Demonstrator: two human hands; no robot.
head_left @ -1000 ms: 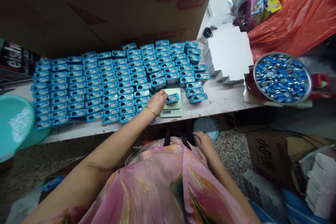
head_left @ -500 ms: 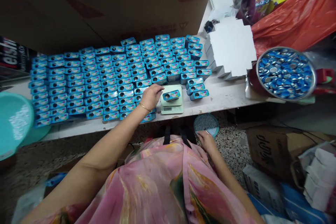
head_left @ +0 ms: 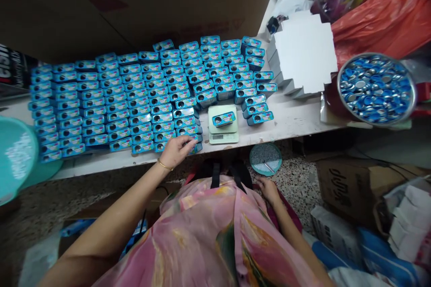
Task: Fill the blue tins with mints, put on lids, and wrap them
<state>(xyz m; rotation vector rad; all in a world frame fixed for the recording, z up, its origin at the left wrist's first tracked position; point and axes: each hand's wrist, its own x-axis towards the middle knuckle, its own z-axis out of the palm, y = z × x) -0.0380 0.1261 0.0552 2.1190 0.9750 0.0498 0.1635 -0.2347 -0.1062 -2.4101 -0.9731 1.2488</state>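
A small blue tin (head_left: 223, 119) lies on the pale green scale (head_left: 223, 138). Many more blue tins (head_left: 141, 119) stand in close rows across the left and middle of the white table. My left hand (head_left: 178, 148) is over the front end of these rows, left of the scale, its fingers bent together near a tin; whether they grip anything is too small to tell. Below the table edge, my right hand (head_left: 268, 188) hangs beside a teal bowl (head_left: 278, 164) of grey and white grains with a metal scoop (head_left: 269, 167) in it. The fingers of that hand are partly hidden.
White flat cartons (head_left: 308, 51) are stacked right of the tins. A pot (head_left: 413, 94) full of blue and silver caps stands at the right. A teal tub (head_left: 33, 175) is at the far left, and a large cardboard box (head_left: 141, 4) rises behind the rows.
My left hand has moved from beside the scale down and left to the front tins. My right hand has drawn back slightly, and the scoop now lies in the bowl away from it.
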